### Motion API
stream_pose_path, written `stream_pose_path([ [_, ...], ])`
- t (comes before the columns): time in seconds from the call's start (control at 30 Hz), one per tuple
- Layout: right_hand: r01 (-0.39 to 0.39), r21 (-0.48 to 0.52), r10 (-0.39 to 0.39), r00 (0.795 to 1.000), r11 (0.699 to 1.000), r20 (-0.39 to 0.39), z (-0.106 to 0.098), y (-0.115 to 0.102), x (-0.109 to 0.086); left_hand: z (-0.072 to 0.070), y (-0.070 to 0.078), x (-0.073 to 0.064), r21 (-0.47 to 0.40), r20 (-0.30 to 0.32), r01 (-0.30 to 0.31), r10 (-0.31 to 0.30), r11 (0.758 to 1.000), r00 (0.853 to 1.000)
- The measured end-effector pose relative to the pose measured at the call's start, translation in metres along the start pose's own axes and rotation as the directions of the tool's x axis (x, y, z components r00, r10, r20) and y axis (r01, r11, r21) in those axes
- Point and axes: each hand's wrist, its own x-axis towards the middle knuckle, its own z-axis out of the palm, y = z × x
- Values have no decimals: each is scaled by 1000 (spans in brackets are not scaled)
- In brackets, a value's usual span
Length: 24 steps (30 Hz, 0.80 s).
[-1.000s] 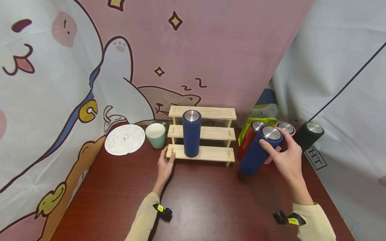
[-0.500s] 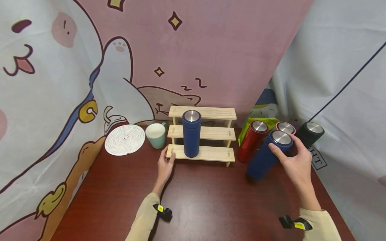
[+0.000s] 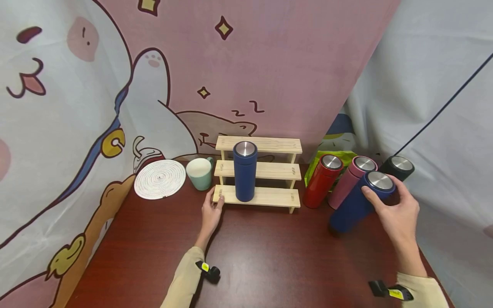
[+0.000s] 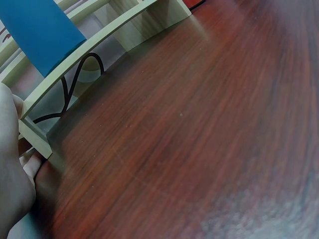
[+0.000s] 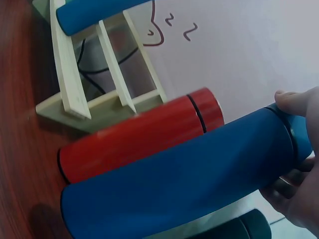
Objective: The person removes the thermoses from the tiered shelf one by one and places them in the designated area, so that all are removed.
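My right hand (image 3: 400, 216) grips a blue thermos (image 3: 352, 205) round its top, thumb on the near side. A dark shadow lies under its base; whether it touches the table I cannot tell. In the right wrist view this thermos (image 5: 179, 174) lies across in front of a red thermos (image 5: 139, 134). My left hand (image 3: 211, 216) holds the left end of a three-step wooden rack (image 3: 273, 196), thumb on the lowest board. A second blue thermos (image 3: 245, 177) stands upright on that board. The left wrist view shows the rack's front board (image 4: 107, 31) and part of the hand (image 4: 14, 174).
Right of the rack stand the red thermos (image 3: 322, 182), a pink thermos (image 3: 348, 182) and a black thermos (image 3: 398, 167), with a yellow-green packet (image 3: 313, 171) behind. A mint mug (image 3: 200, 175) and a round white woven mat (image 3: 159, 179) are to the left.
My right hand has moved right and nearer with the blue thermos, past the red and pink ones, which now show more fully. The left hand and the rack have stayed put.
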Motion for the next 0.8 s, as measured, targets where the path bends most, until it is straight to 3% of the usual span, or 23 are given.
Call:
stream_pose_path([
  [0.13, -15, -8, 14, 999, 1000, -30, -7, 8, 4, 0, 0, 0, -14, 2, -6, 6, 1000, 1000],
  [0.47, 27, -75, -37, 990, 997, -133, -22, 30, 14, -2, 2, -1, 15, 1, 12, -12, 1000, 1000],
  [0.8, -74, -67, 59, 979, 995, -194, -32, 45, 26, -2, 4, -2, 16, 1, 15, -15, 1000, 1000],
])
